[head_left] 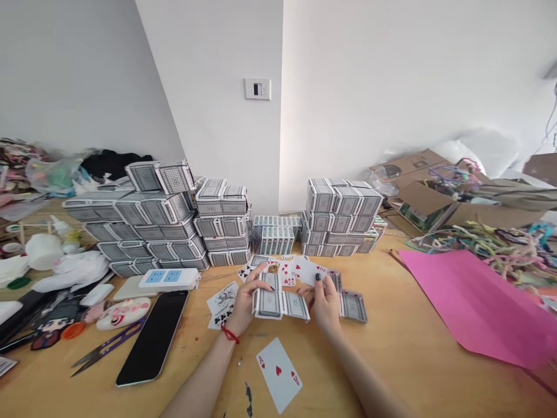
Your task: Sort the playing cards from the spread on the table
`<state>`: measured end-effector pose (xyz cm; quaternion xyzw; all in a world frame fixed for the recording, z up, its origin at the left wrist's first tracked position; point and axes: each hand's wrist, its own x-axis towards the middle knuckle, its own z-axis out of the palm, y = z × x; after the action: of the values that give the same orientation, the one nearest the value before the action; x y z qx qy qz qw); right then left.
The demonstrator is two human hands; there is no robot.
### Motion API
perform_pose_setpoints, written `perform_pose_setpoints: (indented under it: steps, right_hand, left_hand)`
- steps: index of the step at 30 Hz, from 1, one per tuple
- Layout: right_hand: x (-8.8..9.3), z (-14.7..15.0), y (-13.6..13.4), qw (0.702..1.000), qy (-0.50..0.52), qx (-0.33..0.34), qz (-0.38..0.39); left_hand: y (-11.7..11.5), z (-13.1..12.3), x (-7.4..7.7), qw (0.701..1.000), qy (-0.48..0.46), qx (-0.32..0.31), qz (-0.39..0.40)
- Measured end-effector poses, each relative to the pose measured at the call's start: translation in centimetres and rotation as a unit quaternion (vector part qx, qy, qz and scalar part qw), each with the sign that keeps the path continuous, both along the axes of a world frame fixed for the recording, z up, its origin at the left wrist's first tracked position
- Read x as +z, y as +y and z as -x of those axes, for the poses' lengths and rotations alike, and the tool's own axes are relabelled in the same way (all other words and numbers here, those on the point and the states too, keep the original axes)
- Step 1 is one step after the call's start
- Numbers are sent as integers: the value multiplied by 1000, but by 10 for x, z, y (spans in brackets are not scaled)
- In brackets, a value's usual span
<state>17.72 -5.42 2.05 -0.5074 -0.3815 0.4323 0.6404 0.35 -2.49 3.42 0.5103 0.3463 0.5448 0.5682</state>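
In the head view, my left hand, with a red string on its wrist, grips a structure of folded grey-backed playing cards from its left side. Its fingers lie over the top of the cards. My right hand is closed on a white-faced card, thumb on its face, just right of the structure. Another folded card piece lies on the table right of that hand. Loose face-up cards spread behind both hands. An ace of hearts lies between my forearms. A joker is at the left.
Stacked card blocks stand at the back left, centre left and right. A black phone, scissors and a power strip lie left. Pink paper and a cardboard box are right.
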Motion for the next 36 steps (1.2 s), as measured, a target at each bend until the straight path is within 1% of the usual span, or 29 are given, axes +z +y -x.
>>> perform_pose_setpoints:
  steps: [2, 4, 7, 9, 11, 12, 14, 16, 18, 20, 22, 23, 24, 26, 28, 30, 33, 36]
  right_hand:
    - [0, -1, 1, 1000, -8, 2, 3]
    - [0, -3, 2, 1000, -6, 13, 4]
    - [3, -3, 1, 999, 13, 43, -5]
    - [6, -1, 0, 999, -2, 41, -17]
    - [9, 2, -1, 999, -42, 13, -28]
    - [10, 3, -2, 997, -65, -7, -32]
    - [10, 4, -2, 994, -98, -40, -38]
    - [8, 5, -2, 992, -106, -57, -38]
    - [5, 3, 0, 992, -102, -64, -33]
    - [3, 2, 0, 992, -104, -65, -26]
    - [1, 2, -1, 991, -123, -54, -27]
    - [1, 3, -2, 990, -134, -43, -31]
    - [2, 4, -3, 988, -144, -31, -38]
    - [3, 6, -5, 986, -157, -7, -55]
    - [4, 7, -6, 985, -155, 5, -73]
    - [4, 7, -5, 987, -139, 9, -83]
    - [4, 5, -1, 992, -96, 9, -77]
    - [5, 1, 1, 996, -72, 10, -59]
  left_hand:
    - [-3, -1, 2, 997, 46, 31, -56]
    - [-5, -3, 4, 992, 74, 46, -90]
    - [-8, -4, 5, 989, 92, 50, -108]
    - [-8, -4, 4, 991, 75, 56, -97]
    - [-7, -5, -1, 996, 37, 53, -61]
    - [-6, -6, -4, 999, 10, 41, -30]
    - [-2, -7, -10, 999, -25, -1, 26]
    - [0, -7, -14, 992, -58, -48, 101]
    - [2, -7, -13, 975, -99, -81, 182]
    - [3, -5, -9, 953, -144, -103, 244]
    - [2, -2, -4, 939, -178, -120, 269]
    - [2, -1, -1, 937, -185, -125, 269]
    - [1, -1, 0, 939, -185, -122, 262]
    - [1, -1, 0, 952, -163, -93, 241]
    - [1, -4, -4, 964, -134, -56, 224]
    - [2, -6, -9, 970, -122, -36, 205]
    - [6, -7, -13, 976, -120, 2, 184]
    - [7, -5, -13, 980, -115, 25, 161]
